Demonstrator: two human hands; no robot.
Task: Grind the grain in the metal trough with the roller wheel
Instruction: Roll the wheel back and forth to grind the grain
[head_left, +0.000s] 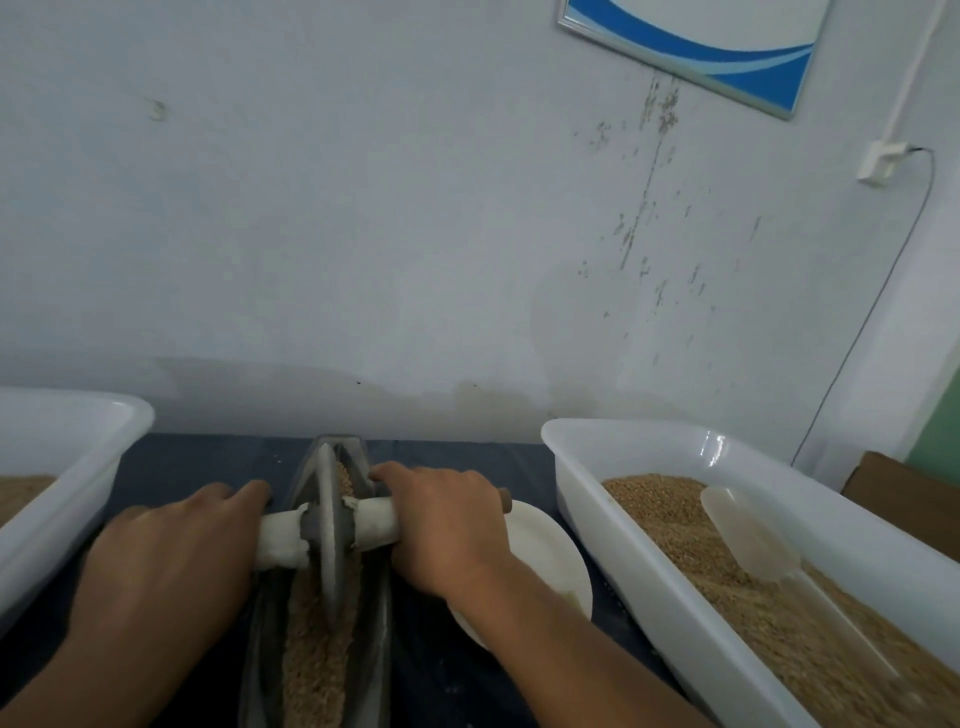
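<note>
The roller wheel (326, 525) stands upright in the metal trough (317, 597) on the dark surface (197, 467), amid the grain (311, 644). The left hand (176, 551) and right hand (447, 525) each grasp a cloth-wrapped handle end.

Trough (374, 649) hemmed in: white plate (550, 566) just right, grain tub (639, 561) beyond; second tub (83, 499) left, dark table (208, 462) strip between.
</note>
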